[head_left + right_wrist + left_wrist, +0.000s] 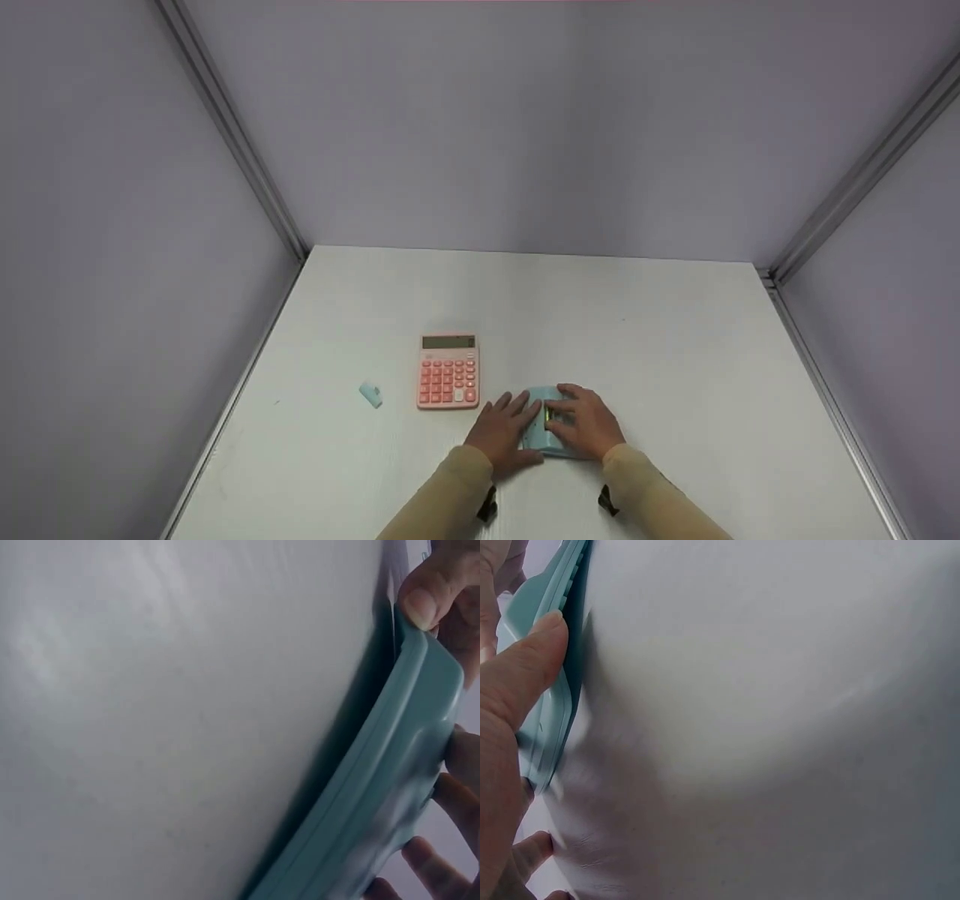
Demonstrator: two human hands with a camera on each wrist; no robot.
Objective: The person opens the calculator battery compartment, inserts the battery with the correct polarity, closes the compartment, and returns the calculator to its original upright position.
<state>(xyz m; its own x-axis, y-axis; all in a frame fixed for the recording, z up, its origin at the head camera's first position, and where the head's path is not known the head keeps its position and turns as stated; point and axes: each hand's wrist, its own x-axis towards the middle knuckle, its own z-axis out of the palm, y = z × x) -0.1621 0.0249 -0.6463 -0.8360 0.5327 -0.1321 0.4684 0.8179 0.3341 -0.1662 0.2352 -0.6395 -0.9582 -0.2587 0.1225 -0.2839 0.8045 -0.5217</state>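
A light-blue calculator lies face down on the table, its battery compartment uncovered. A battery shows in the compartment, gold and dark. My left hand holds the calculator at its left side, fingers spread over the edge and back, thumb against the near edge; in the left wrist view that thumb presses the rim. My right hand reaches over the right side, index finger and thumb pinching at the battery's ends. From the right wrist, the calculator's side hides the battery.
Left of the hands lies a pink calculator, keys up. Farther left is a small light-blue battery cover. The white table is bounded by grey walls at the back and both sides.
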